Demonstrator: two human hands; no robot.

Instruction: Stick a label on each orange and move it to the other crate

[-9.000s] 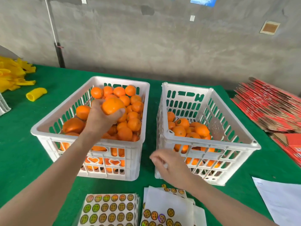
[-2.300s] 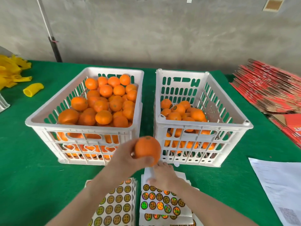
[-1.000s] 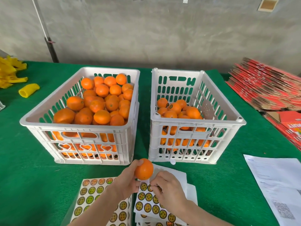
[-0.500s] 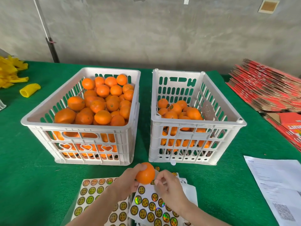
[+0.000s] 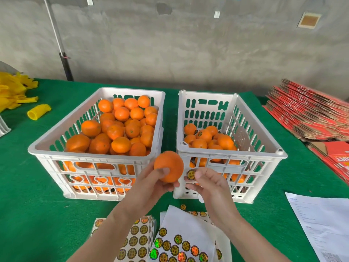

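1. Orange point(image 5: 168, 166): one, no label visible on it, gripped in the left hand point(image 5: 149, 188) above the tabletop point(image 5: 34, 205), before the gap between the crates.
2. Label point(image 5: 191, 174): one round sticker, pinched at the right hand's point(image 5: 211, 188) fingertips just beside the orange; not yet applied.
3. Left crate point(image 5: 94, 156): heaped with oranges; most stock judged to be awaiting labels.
4. Right crate point(image 5: 236, 153): held a shallow layer, one showing a label; task judged early.
5. Sticker sheets point(image 5: 175, 244): many labels were left.
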